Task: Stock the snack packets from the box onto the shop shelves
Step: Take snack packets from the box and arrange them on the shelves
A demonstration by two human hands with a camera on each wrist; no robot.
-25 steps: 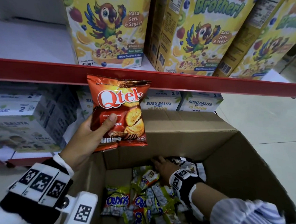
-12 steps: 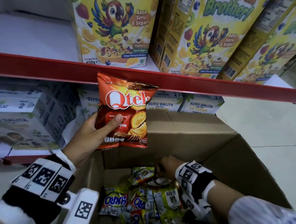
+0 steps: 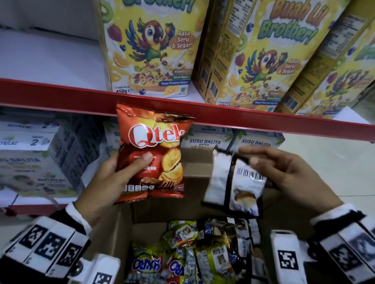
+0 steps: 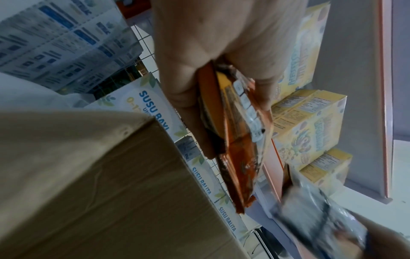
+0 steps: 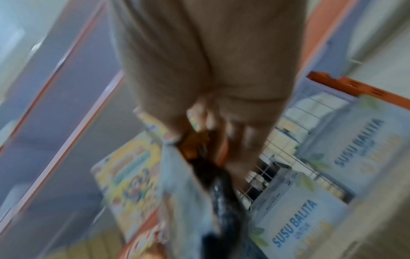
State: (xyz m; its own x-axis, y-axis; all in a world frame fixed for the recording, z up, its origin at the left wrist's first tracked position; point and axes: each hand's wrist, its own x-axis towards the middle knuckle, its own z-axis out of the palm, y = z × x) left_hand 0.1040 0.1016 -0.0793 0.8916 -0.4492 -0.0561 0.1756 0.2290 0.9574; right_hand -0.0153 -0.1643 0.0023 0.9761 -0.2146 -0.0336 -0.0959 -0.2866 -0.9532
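From the head view, I take the cardboard box (image 3: 202, 165) below the red shelf edge (image 3: 184, 110) as my landmark. My left hand (image 3: 104, 180) grasps a red Qtela packet (image 3: 152, 152) above the box's left corner, thumb across its front, its top just at the shelf edge. My right hand (image 3: 290, 178) pinches a white and black packet (image 3: 234, 183) over the box's far flap. Many snack packets (image 3: 185, 252) lie in the box, so I judge the stocking far from done; I see no snacks on the shelves, only cereal boxes (image 3: 153, 39) above and milk cartons (image 3: 257, 142) behind the box.

From the left wrist, the fingers (image 4: 184, 91) curl round the red packet edge-on, beside the box wall (image 4: 88, 175); the other packet is a blur at the lower right.

From the right wrist, all is smeared: the grip seems closed on the pale packet (image 5: 177, 175), but I cannot read its print or what brand it is.
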